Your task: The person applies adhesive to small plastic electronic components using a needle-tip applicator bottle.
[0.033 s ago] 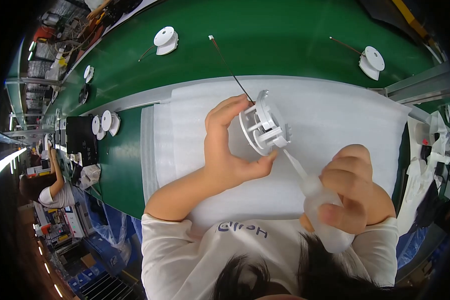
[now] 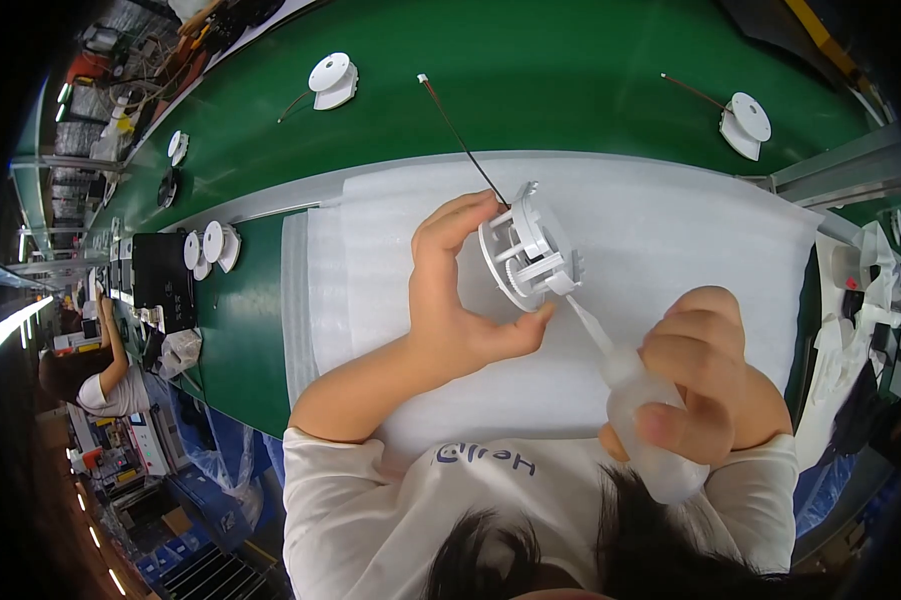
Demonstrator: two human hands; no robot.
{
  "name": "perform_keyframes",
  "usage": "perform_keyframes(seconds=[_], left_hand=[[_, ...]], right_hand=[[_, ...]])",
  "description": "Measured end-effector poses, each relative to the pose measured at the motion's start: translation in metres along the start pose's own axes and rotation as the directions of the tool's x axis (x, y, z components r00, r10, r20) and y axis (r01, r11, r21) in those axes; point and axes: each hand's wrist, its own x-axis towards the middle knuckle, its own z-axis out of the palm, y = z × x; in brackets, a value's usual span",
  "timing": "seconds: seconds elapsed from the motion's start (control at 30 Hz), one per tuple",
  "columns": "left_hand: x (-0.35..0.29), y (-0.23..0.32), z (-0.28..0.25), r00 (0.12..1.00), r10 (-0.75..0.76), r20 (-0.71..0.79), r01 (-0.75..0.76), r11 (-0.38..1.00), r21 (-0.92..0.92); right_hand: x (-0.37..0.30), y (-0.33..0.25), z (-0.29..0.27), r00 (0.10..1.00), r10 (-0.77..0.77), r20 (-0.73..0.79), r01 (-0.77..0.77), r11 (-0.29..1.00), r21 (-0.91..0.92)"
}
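My left hand [image 2: 460,310] grips a white plastic gear assembly [image 2: 530,245] by its edge, between the thumb and fingers. It has a round plate, posts, gears and a toothed rim, and is held tilted above the white foam sheet. A thin dark and red wire [image 2: 454,128] with a small white connector runs from it toward the far side. In my right hand [image 2: 698,380] is a translucent squeeze bottle [image 2: 660,455], its narrow nozzle pointing up and left. The nozzle tip is at the lower right edge of the assembly; whether it touches I cannot tell.
White foam sheeting [image 2: 390,240] covers the surface before me. Beyond it runs a green belt [image 2: 530,90] carrying similar white assemblies [image 2: 332,80], another [image 2: 745,125] at the far right. At the left are more white assemblies [image 2: 220,245], a black box [image 2: 163,282] and a seated person [image 2: 105,370].
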Motion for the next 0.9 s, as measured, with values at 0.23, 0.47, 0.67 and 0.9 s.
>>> perform_keyframes(seconds=[0.23, 0.47, 0.67, 0.9], left_hand=[[-0.003, 0.009, -0.001, 0.997, -0.054, 0.047, 0.056, 0.997, -0.045], [0.001, 0.017, -0.004, 0.903, -0.383, 0.196, 0.428, 0.759, -0.49], [0.008, 0.021, -0.003, 0.866, -0.45, 0.216, 0.469, 0.584, -0.663], [0.009, 0.022, -0.004, 0.858, -0.456, 0.236, 0.487, 0.58, -0.653]], right_hand=[[-0.001, 0.003, 0.002, 0.999, 0.01, 0.039, -0.01, 1.0, -0.017], [-0.003, 0.007, 0.003, 1.0, -0.016, 0.023, 0.017, 1.0, -0.019], [-0.005, 0.011, 0.004, 0.999, -0.036, 0.014, 0.036, 0.999, -0.022], [-0.006, 0.011, 0.002, 0.999, -0.03, 0.022, 0.03, 0.999, -0.017]])
